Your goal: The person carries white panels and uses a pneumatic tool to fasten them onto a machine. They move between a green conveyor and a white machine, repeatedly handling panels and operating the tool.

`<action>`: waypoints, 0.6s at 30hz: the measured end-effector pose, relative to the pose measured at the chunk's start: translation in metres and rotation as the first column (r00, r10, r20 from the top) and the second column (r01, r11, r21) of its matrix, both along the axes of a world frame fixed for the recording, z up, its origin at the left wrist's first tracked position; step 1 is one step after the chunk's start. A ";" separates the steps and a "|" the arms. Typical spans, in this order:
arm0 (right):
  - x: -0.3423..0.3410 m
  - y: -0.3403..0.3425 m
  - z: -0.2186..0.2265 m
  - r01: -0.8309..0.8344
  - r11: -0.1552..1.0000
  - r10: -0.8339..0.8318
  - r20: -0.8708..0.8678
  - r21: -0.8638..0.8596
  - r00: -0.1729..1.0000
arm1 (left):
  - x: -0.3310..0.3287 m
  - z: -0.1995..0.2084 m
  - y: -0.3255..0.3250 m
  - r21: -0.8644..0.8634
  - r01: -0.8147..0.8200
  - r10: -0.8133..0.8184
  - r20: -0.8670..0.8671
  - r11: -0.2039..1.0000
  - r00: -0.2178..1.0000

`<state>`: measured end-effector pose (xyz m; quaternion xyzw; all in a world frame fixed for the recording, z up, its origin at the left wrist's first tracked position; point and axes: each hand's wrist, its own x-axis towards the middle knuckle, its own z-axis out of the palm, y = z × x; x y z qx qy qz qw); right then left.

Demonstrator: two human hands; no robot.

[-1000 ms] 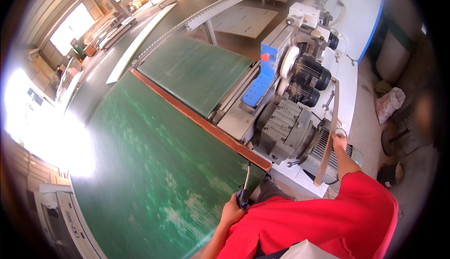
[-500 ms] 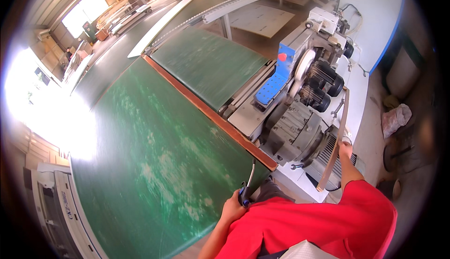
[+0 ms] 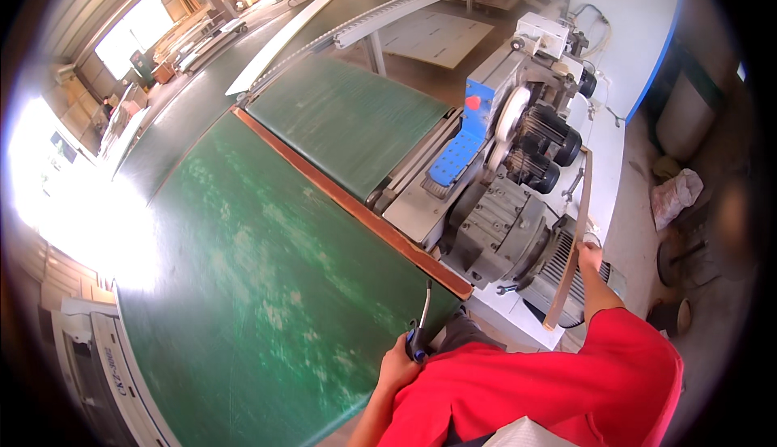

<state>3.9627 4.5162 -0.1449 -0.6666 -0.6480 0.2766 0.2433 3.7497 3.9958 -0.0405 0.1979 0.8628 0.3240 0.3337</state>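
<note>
Low over the near right corner of the green belt, my left hand is closed around an air blow gun. Its handle is black and blue, and its thin metal nozzle points away, toward the end of the reddish-brown rail. On the right, my right hand is closed beside a long thin brown strip, which crosses the finned motor. A small white round piece shows at the fingertips. Whether the fingers grip the strip or this piece is unclear.
Past the rail stands machinery with a grey gearbox, black motors and a perforated blue bracket. Wrenches lie on the white surface. A long white board rests farther off. A pale sack sits on the floor.
The whole view has shifted slightly, so the machine appears a little farther left. Both hands keep nearly the same places, with the blow gun's nozzle leaning slightly less to the right.
</note>
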 end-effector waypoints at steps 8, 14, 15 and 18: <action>-0.001 0.000 -0.001 0.022 1.000 -0.022 0.017 -0.012 1.000 | 0.002 -0.003 0.000 -0.009 -0.014 0.014 -0.019 1.000 1.000; 0.001 0.002 -0.003 0.008 1.000 -0.008 0.024 0.003 1.000 | 0.007 0.000 0.002 -0.006 -0.032 0.031 -0.025 0.999 0.999; 0.002 0.004 -0.007 0.012 1.000 -0.013 0.026 0.022 1.000 | 0.007 0.000 0.002 -0.003 -0.029 0.029 -0.027 1.000 0.999; 0.004 0.009 -0.014 0.013 0.999 -0.013 0.014 0.035 1.000 | 0.008 0.003 0.003 -0.014 -0.030 0.030 -0.020 0.999 0.999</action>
